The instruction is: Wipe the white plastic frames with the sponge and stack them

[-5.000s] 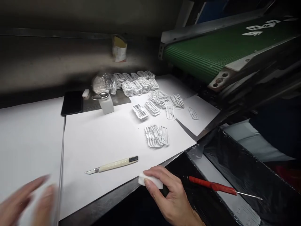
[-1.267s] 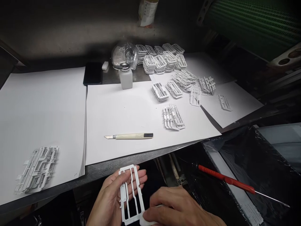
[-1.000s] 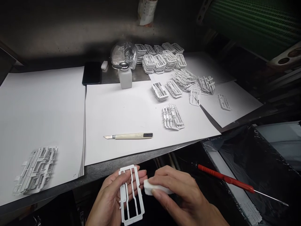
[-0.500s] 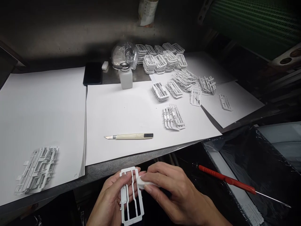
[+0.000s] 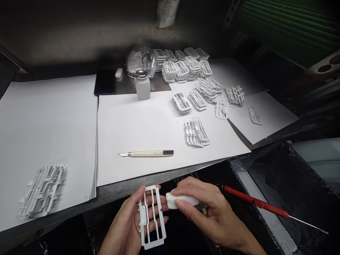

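A white plastic frame (image 5: 161, 226) with long slots lies tilted across my left hand (image 5: 130, 216), whose thumb and fingers hold it by its upper and left edges. Just right of the frame, my right hand (image 5: 209, 209) pinches a folded white wipe (image 5: 172, 201) between thumb and fingers. A small gap separates the wipe from the frame's right rail. Both hands are in front of the table's near edge. Beyond them a craft knife (image 5: 148, 153) with a cream handle lies on white paper, its blade pointing left.
Stacks of similar white frames (image 5: 183, 71) fill the back right, with smaller piles (image 5: 196, 131) nearer and one (image 5: 44, 191) at left. A pump bottle (image 5: 142, 88), a phone (image 5: 104, 82) and a plastic bag (image 5: 142, 62) stand behind. A red screwdriver (image 5: 255, 202) lies at right.
My right hand has drawn the wipe off the frame's right rail, slightly up and right. The frame has shifted a little in my left hand, whose thumb moved to the upper left edge.
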`<state>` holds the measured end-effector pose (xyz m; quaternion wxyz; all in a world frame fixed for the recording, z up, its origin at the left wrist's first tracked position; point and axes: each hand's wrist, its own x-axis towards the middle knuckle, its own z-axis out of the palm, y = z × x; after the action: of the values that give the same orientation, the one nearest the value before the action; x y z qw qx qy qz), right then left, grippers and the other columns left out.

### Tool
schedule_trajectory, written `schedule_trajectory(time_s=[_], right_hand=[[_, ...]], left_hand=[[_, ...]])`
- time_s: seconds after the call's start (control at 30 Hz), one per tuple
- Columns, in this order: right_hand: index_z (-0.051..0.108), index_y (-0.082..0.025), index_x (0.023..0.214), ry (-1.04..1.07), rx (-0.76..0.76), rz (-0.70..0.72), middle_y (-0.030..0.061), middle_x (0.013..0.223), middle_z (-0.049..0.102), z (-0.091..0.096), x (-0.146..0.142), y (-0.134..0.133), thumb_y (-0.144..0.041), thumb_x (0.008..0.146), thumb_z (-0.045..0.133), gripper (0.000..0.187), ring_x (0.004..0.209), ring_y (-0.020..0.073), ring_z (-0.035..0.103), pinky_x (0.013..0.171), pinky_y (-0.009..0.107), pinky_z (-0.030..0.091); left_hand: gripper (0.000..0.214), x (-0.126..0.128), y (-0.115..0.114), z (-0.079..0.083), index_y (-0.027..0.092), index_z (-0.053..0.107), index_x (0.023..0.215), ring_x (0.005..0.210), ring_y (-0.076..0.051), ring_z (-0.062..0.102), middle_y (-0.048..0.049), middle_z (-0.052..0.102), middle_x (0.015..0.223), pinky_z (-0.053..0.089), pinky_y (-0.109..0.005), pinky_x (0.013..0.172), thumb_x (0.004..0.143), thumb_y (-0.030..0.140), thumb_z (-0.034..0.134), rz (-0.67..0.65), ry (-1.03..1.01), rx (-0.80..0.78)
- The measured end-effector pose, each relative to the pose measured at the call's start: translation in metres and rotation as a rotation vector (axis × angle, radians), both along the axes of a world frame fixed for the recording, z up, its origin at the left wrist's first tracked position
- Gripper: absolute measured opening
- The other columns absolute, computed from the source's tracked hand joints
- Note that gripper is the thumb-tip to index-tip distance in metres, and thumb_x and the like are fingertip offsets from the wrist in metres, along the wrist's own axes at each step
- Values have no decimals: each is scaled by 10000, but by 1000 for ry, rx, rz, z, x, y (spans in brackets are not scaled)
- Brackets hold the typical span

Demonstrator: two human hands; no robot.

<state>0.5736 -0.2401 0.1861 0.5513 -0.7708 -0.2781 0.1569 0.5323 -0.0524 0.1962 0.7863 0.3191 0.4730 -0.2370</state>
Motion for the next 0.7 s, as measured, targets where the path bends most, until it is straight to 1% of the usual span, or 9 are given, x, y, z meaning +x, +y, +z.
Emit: schedule_trajectory(time_s=[0.1, 0.17, 0.23, 0.3, 0.4, 0.47, 0.53, 0.63, 0.7], right_hand=[[665, -176, 1071, -41, 10, -61, 73, 927, 681, -6, 1, 5, -110, 906, 548, 213, 844, 190, 638, 740, 296, 531], [664, -159, 1074, -71, 24, -76, 83, 939, 679, -8, 2, 14, -103, 901, 556, 212, 858, 191, 636, 755, 297, 532], [660, -143, 1078, -125, 40, -72, 87, 944, 678, -8, 3, 26, -102, 899, 563, 208, 866, 188, 632, 767, 294, 528], [661, -129, 1070, -191, 26, -35, 90, 938, 676, -7, 5, 39, -108, 903, 557, 198, 861, 188, 628, 772, 298, 521], [659, -127, 1072, -260, -91, 77, 90, 920, 661, -7, 8, 50, -139, 924, 525, 200, 832, 192, 616, 751, 305, 511], [653, -145, 1075, -266, -169, 106, 83, 915, 650, -8, 11, 46, -163, 936, 511, 200, 823, 189, 609, 740, 301, 508], [648, -163, 1065, -251, -199, 70, 75, 921, 648, -8, 13, 37, -162, 935, 510, 189, 830, 185, 609, 748, 297, 506], [637, -174, 1072, -220, -169, 3, 67, 926, 654, -6, 12, 26, -134, 927, 516, 193, 830, 180, 618, 749, 291, 508], [628, -173, 1092, -212, -127, 3, 67, 937, 657, -4, 9, 27, -126, 922, 523, 206, 840, 181, 623, 752, 290, 511]], left_hand=[[441, 2, 2, 3, 40, 696, 981, 886, -311, 693, -184, 736, 912, 547, -428, 764, 898, 396, 450, -11, 3, -57], [440, 3, 1, 3, 43, 706, 919, 843, -299, 696, -174, 737, 865, 547, -435, 760, 898, 402, 452, 0, 18, -60], [397, 1, 0, 2, 72, 706, 883, 812, -270, 697, -143, 739, 839, 549, -430, 762, 901, 381, 457, 24, 20, -74], [328, -1, -2, -1, 108, 697, 884, 824, -245, 693, -105, 737, 837, 546, -413, 779, 899, 346, 472, 47, 10, -79], [241, -5, -3, -6, 151, 680, 933, 873, -229, 684, -68, 733, 867, 534, -375, 804, 885, 319, 515, 81, 4, -44], [256, -7, -2, -8, 137, 682, 934, 852, -234, 687, -80, 731, 837, 532, -372, 799, 874, 338, 535, 74, 17, -43], [317, -7, 0, -8, 95, 690, 901, 801, -248, 687, -114, 723, 791, 536, -393, 782, 870, 368, 533, 35, 18, -65], [383, -5, 2, -8, 61, 700, 877, 765, -251, 671, -146, 711, 782, 540, -422, 758, 881, 389, 501, 3, -12, -78], [370, -4, 1, -8, 88, 705, 861, 752, -228, 657, -123, 704, 788, 543, -412, 738, 889, 387, 488, 25, -27, -92]])
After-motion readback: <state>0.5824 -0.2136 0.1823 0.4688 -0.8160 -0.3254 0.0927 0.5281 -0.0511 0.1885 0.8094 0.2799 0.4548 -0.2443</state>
